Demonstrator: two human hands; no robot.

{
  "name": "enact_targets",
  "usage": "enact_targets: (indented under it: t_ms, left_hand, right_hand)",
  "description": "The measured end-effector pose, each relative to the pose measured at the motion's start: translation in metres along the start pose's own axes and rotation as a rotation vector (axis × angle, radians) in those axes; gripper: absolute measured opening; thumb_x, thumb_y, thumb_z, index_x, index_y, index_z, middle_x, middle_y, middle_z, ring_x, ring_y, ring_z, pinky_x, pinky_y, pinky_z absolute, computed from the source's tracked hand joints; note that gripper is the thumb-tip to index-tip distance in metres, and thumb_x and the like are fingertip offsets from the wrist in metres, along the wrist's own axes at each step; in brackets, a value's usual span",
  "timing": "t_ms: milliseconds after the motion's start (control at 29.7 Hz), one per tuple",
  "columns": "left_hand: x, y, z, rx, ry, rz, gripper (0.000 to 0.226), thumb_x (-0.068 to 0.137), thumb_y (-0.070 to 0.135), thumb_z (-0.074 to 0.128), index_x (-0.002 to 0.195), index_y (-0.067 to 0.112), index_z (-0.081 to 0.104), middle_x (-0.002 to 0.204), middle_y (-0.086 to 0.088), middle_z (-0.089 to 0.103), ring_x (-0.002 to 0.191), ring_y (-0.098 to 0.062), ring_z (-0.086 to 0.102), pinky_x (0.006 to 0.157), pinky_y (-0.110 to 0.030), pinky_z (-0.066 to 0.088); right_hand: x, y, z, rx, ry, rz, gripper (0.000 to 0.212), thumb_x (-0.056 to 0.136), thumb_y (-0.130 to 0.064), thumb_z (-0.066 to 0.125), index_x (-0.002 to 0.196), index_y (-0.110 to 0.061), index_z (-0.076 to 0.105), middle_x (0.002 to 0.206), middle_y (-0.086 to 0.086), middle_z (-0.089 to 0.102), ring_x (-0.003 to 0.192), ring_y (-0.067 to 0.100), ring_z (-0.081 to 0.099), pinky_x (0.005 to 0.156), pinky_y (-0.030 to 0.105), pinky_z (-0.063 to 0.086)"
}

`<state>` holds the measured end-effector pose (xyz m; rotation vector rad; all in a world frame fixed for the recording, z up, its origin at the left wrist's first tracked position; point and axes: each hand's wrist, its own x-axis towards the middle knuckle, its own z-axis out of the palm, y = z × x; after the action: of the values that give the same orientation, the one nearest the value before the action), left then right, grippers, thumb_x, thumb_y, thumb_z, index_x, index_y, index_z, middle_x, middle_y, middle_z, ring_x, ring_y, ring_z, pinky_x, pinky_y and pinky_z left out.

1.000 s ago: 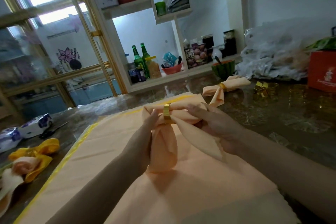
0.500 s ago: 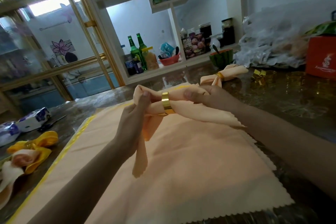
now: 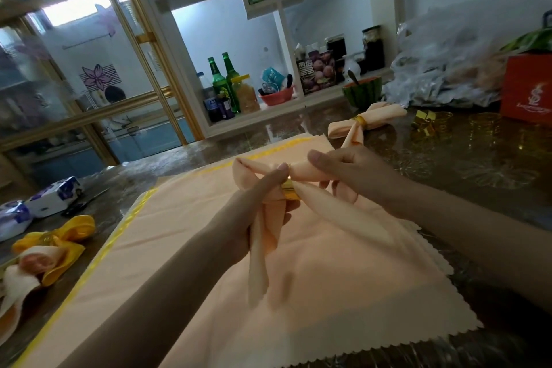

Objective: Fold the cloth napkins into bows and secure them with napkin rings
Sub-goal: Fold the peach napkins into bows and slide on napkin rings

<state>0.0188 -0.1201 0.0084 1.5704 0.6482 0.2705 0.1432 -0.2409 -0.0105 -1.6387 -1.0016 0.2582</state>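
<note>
Counter (image 3: 448, 176) w/ peach napkin bow (image 3: 259, 263), gold ring (image 3: 290, 193) mid

Two bare forearms enter from the lower edge: left forearm (image 3: 167, 287), right forearm (image 3: 484, 236), both uncovered to the wrist. Left hand (image 3: 257, 212) and right hand (image 3: 355, 173) bare, fingers slim. Nails short, rounded, pale; right thumbnail (image 3: 316, 155) shows plainest.

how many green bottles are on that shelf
2. The left green bottle and the right green bottle stand side by side on the bottom shelf; more could hide behind them.
</note>
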Motion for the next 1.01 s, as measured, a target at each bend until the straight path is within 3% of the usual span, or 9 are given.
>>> enact_targets:
  t_ms: [101,303,371,472,539,708,809,876,1011]
  left_hand:
    - [-0.004,-0.002,0.007,-0.059,-0.007,0.085,0.041,0.067,0.041,0.067,0.099,0.017,0.061,0.088,-0.005,0.069,0.079,-0.014,0.065,0.066,-0.025,0.053]
    - [-0.003,-0.004,0.006,-0.32,-0.056,0.066,0.037,0.063,0.028,0.07,0.097,0.015,0.066,0.092,-0.011,0.068,0.087,-0.021,0.062,0.087,-0.039,0.049]
    - [-0.002,-0.005,0.006,-0.357,-0.089,0.082,0.034,0.063,0.022,0.069,0.097,0.014,0.066,0.087,-0.01,0.069,0.08,-0.019,0.064,0.082,-0.037,0.052]
    - [-0.002,-0.008,0.006,-0.376,-0.139,0.126,0.032,0.064,0.015,0.066,0.096,0.015,0.065,0.073,-0.004,0.07,0.062,-0.014,0.067,0.062,-0.03,0.057]
    - [0.0,-0.009,0.004,-0.371,-0.171,0.166,0.037,0.064,0.01,0.064,0.099,0.021,0.065,0.073,-0.002,0.071,0.062,-0.013,0.067,0.061,-0.031,0.057]
    - [0.0,-0.009,-0.002,-0.192,-0.239,0.27,0.063,0.055,-0.001,0.072,0.104,0.038,0.063,0.095,0.002,0.071,0.088,-0.02,0.062,0.066,-0.037,0.056]
    - [0.0,-0.007,0.002,-0.107,-0.204,0.244,0.04,0.063,0.026,0.075,0.097,0.033,0.056,0.095,-0.001,0.065,0.086,-0.019,0.062,0.063,-0.031,0.051]
    - [0.004,-0.005,0.007,-0.079,-0.156,0.209,0.022,0.073,0.042,0.057,0.09,0.029,0.05,0.089,-0.001,0.062,0.082,-0.017,0.061,0.061,-0.029,0.047]
    - [0.011,-0.009,0.006,-0.061,-0.103,0.212,0.053,0.062,0.052,0.062,0.106,0.022,0.06,0.097,-0.006,0.069,0.09,-0.019,0.065,0.068,-0.029,0.05]
  right_hand:
    - [0.001,-0.002,-0.004,0.071,-0.056,0.132,0.036,0.086,-0.045,0.056,0.078,-0.012,0.067,0.07,-0.003,0.06,0.068,0.007,0.054,0.067,0.022,0.04]
    - [0.001,-0.011,-0.004,0.309,-0.136,0.352,0.025,0.085,-0.029,0.064,0.097,-0.008,0.065,0.091,0.009,0.065,0.083,0.02,0.058,0.072,0.029,0.048]
    - [0.001,-0.014,-0.007,0.405,-0.146,0.478,0.021,0.084,-0.023,0.064,0.097,-0.007,0.063,0.087,0.01,0.066,0.079,0.02,0.059,0.07,0.028,0.049]
    - [0.0,-0.018,-0.011,0.484,-0.203,0.646,0.017,0.082,-0.022,0.065,0.092,-0.009,0.064,0.077,0.008,0.067,0.072,0.018,0.06,0.07,0.029,0.048]
    - [-0.001,-0.018,-0.012,0.501,-0.233,0.692,0.018,0.08,-0.024,0.067,0.091,-0.01,0.065,0.074,0.007,0.067,0.073,0.017,0.059,0.071,0.029,0.047]
    - [-0.003,-0.02,-0.011,0.524,-0.228,0.625,0.011,0.084,-0.019,0.064,0.09,-0.01,0.063,0.067,0.005,0.069,0.073,0.016,0.061,0.068,0.028,0.05]
    - [-0.004,-0.012,-0.006,0.551,-0.162,0.552,0.016,0.084,-0.018,0.065,0.096,-0.007,0.063,0.079,0.007,0.069,0.075,0.016,0.062,0.067,0.027,0.052]
    - [-0.003,-0.007,-0.004,0.491,-0.088,0.483,0.023,0.082,-0.021,0.067,0.1,-0.007,0.064,0.089,0.008,0.067,0.082,0.018,0.062,0.07,0.027,0.051]
    - [-0.003,-0.005,0.003,0.262,-0.04,0.282,0.016,0.085,-0.029,0.065,0.084,-0.013,0.068,0.082,0.003,0.065,0.085,0.018,0.058,0.074,0.029,0.047]
